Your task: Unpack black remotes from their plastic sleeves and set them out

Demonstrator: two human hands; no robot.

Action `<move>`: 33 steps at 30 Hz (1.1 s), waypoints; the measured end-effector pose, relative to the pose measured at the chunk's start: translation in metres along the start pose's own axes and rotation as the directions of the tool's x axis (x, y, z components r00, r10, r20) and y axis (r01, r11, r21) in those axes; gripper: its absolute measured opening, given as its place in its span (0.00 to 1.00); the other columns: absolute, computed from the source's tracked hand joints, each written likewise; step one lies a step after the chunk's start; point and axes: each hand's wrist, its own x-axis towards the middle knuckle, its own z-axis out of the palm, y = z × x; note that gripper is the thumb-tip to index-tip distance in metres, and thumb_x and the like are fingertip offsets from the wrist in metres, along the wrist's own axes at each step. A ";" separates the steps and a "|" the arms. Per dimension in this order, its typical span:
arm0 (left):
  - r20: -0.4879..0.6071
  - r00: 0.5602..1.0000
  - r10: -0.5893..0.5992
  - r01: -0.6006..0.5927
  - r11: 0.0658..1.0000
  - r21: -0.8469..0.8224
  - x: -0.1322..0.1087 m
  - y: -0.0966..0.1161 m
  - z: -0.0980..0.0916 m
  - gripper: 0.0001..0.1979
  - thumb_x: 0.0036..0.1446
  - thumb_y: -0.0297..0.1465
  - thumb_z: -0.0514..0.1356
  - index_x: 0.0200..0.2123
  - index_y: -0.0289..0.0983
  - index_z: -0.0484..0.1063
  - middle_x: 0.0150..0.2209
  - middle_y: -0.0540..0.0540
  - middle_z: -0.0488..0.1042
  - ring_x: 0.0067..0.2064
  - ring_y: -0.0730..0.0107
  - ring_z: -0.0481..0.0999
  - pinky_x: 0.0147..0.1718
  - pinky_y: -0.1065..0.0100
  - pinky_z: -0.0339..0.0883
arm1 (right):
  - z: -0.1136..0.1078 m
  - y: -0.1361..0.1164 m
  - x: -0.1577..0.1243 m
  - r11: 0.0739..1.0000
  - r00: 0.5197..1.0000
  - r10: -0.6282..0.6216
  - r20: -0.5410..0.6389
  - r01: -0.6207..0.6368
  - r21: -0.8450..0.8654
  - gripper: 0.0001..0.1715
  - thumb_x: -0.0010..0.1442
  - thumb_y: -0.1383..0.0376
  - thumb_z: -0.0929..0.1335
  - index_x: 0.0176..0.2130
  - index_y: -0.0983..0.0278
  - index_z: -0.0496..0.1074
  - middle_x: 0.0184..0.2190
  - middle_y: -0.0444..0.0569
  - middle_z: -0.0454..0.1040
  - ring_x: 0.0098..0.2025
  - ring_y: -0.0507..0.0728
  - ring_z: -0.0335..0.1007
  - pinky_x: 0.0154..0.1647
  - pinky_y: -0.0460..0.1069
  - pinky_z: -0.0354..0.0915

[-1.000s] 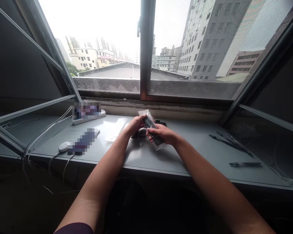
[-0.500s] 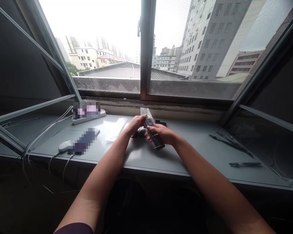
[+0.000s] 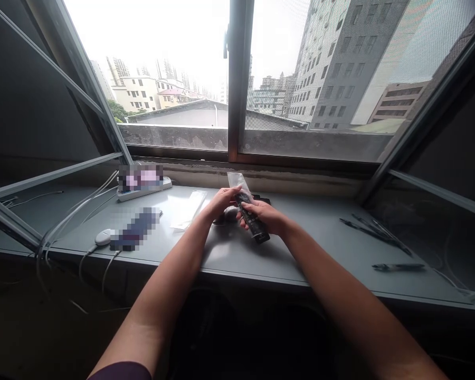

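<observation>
A long black packet (image 3: 255, 224) in a clear plastic sleeve (image 3: 236, 180) is tilted between my two hands above the desk. My left hand (image 3: 223, 200) pinches its upper part, where the clear sleeve sticks out beyond the black part. My right hand (image 3: 263, 212) wraps round the middle, thumb on top and fingers beneath. Just behind and below the hands lie a dark, shiny rounded object (image 3: 229, 214) and a flat black item (image 3: 262, 199), both partly hidden. Clear plastic sleeves (image 3: 187, 210) lie on the desk to the left of my left hand.
The grey desk (image 3: 316, 232) runs below the window. On its left are a white power strip (image 3: 144, 189), a blurred-out phone-like object (image 3: 136, 229), a white round charger (image 3: 103, 237) and cables. At the right lie black cables (image 3: 374, 230) and a dark pen-like item (image 3: 398, 267).
The black packet has turned slightly in my hands, and its lower end now shows more of its patterned face. Both hands keep nearly the same place.
</observation>
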 end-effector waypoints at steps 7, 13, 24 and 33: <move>-0.046 0.998 0.052 -0.053 0.998 -0.021 0.000 0.003 0.001 0.30 0.56 0.58 0.74 0.37 0.33 0.86 0.38 0.37 0.85 0.40 0.58 0.83 0.46 0.60 0.75 | -0.003 0.001 0.002 1.000 1.000 -0.020 -0.017 0.020 -0.017 0.10 0.75 0.62 0.73 0.50 0.67 0.75 0.39 0.57 0.85 0.31 0.56 0.83 0.30 0.48 0.81; -0.120 0.991 0.054 -0.060 0.997 -0.051 0.000 0.004 0.002 0.29 0.60 0.57 0.72 0.36 0.33 0.85 0.35 0.37 0.84 0.39 0.56 0.83 0.44 0.59 0.75 | -0.002 0.003 0.003 1.000 1.000 -0.006 -0.015 0.005 -0.020 0.08 0.75 0.62 0.74 0.46 0.65 0.75 0.37 0.54 0.84 0.30 0.55 0.82 0.27 0.47 0.80; -0.109 0.994 0.015 -0.024 0.996 -0.089 -0.003 0.008 0.002 0.30 0.56 0.56 0.74 0.39 0.31 0.87 0.41 0.34 0.87 0.43 0.54 0.85 0.49 0.58 0.74 | 0.000 0.000 0.001 0.999 1.000 0.002 -0.016 -0.003 -0.047 0.09 0.78 0.63 0.71 0.50 0.68 0.75 0.41 0.57 0.86 0.31 0.56 0.84 0.27 0.46 0.79; -0.121 0.992 0.038 -0.050 0.994 -0.101 0.000 0.004 -0.004 0.28 0.56 0.53 0.76 0.43 0.31 0.87 0.45 0.32 0.87 0.47 0.50 0.85 0.53 0.56 0.74 | 0.000 0.001 0.002 0.997 1.000 -0.002 -0.013 0.001 -0.074 0.09 0.78 0.63 0.70 0.50 0.67 0.76 0.41 0.57 0.86 0.29 0.55 0.82 0.25 0.46 0.78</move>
